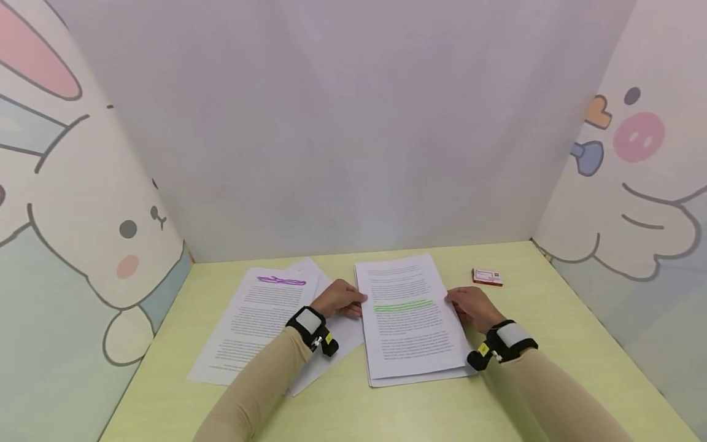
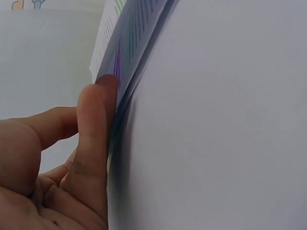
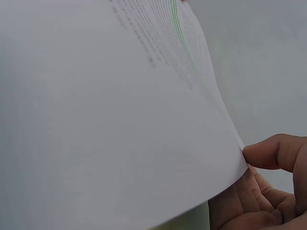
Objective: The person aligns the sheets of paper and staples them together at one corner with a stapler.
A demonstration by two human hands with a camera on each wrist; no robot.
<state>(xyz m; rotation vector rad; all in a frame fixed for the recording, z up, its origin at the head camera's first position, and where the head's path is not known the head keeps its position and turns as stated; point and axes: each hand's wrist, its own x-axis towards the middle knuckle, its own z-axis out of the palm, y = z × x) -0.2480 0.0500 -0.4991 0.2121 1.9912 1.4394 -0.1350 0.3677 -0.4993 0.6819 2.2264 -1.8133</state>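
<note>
A small stack of printed sheets [image 1: 411,337], the top one marked with green highlighter lines, is held between my two hands. My left hand [image 1: 339,299] pinches the stack's left edge; the left wrist view shows thumb and fingertips on the paper edges [image 2: 139,28], with a purple mark on a sheet there. On the opposite side, my right hand [image 1: 475,307] pinches the right edge. In the right wrist view the sheet [image 3: 120,129] bows toward the thumb, and its lower corner curves up. Another sheet's edge shows beneath the top one at the bottom.
Loose printed sheets [image 1: 259,313], the upper one scribbled with purple, lie fanned out on the left, partly under my left forearm. A small red-and-white box [image 1: 487,277] sits at the back right. Walls enclose the pale yellow table [image 1: 420,411] behind and at both sides.
</note>
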